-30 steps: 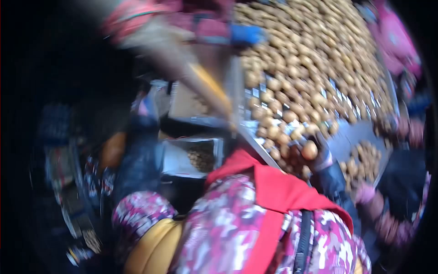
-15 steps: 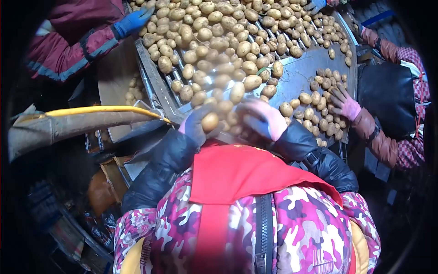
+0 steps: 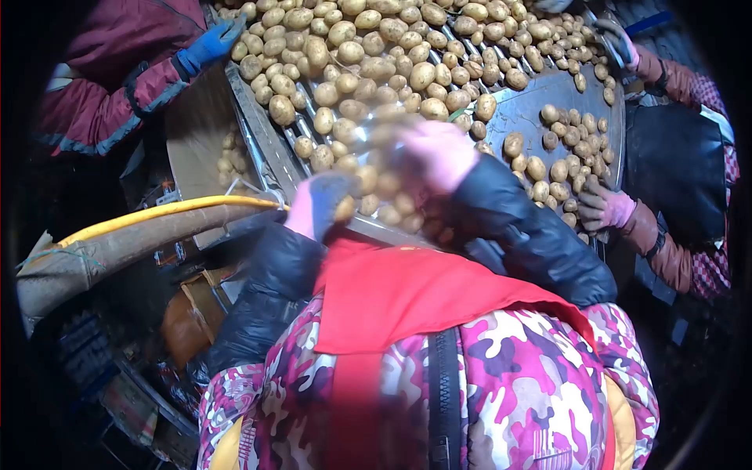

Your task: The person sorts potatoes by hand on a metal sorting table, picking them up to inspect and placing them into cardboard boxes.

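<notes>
My left hand (image 3: pixel 323 200), in a pink and grey glove, is at the near edge of the sorting table with its fingers curled around a potato (image 3: pixel 345 207). My right hand (image 3: pixel 439 155), gloved in the same colours, reaches over the potatoes in front of me. Motion smears its fingers, so what they touch does not show. Blurred potatoes (image 3: pixel 387 185) lie between my two hands. Beyond them, a thick layer of potatoes (image 3: pixel 342 33) covers the metal rollers (image 3: pixel 304 124).
At left is a co-worker's blue-gloved hand (image 3: pixel 210 47). Another person's gloved hand (image 3: pixel 607 207) rests by potatoes (image 3: pixel 558 170) on the metal plate (image 3: pixel 517 110) at right. A yellow-edged padded bar (image 3: pixel 157 215) juts in from the left. Loose potatoes (image 3: pixel 232 162) sit below the table's left side.
My right hand has moved forward and slightly left over the potatoes. My left hand has shifted a little left with the potato. The right-hand co-worker's second hand now shows at the far edge.
</notes>
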Demonstrator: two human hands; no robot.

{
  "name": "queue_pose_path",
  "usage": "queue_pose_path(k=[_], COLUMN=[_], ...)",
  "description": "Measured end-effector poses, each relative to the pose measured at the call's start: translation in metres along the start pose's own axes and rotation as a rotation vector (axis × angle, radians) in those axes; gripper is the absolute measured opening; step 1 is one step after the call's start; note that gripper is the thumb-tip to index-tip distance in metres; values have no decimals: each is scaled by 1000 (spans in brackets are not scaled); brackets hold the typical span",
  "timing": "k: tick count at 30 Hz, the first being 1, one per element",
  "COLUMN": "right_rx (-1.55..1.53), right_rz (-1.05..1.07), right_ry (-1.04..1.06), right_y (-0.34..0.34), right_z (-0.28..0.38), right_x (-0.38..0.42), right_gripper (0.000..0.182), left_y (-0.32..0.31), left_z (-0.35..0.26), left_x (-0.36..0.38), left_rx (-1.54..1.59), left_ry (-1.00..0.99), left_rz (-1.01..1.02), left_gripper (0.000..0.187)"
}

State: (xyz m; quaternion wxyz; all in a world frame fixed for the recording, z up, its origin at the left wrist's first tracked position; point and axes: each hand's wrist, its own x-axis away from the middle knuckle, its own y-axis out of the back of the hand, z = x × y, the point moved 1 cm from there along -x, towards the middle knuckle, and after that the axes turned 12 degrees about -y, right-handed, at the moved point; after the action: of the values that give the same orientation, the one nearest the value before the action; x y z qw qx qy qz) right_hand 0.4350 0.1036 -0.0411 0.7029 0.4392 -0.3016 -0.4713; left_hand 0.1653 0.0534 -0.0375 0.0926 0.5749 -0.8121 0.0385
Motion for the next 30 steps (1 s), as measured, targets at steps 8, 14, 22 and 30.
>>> queue_pose_path(k=[8,14,22,30], right_rx=[-70,-522,-60,-533], right_rz=[324,334,174,304], right_ry=[-259,15,-497,-338], right_y=[-19,12,-10,30], right_z=[28,37,-49,8], right_x=[-25,20,-28,41], right_gripper=[36,53,50,60], left_y=[-11,-43,-34,-51], left_z=[-4,-33,-20,-36], left_x=[28,14,4,-10], left_rx=[400,826,991,1055], left_ry=[295,447,532,502], left_rz=[183,23,51,-39], left_gripper=[36,66,62,66])
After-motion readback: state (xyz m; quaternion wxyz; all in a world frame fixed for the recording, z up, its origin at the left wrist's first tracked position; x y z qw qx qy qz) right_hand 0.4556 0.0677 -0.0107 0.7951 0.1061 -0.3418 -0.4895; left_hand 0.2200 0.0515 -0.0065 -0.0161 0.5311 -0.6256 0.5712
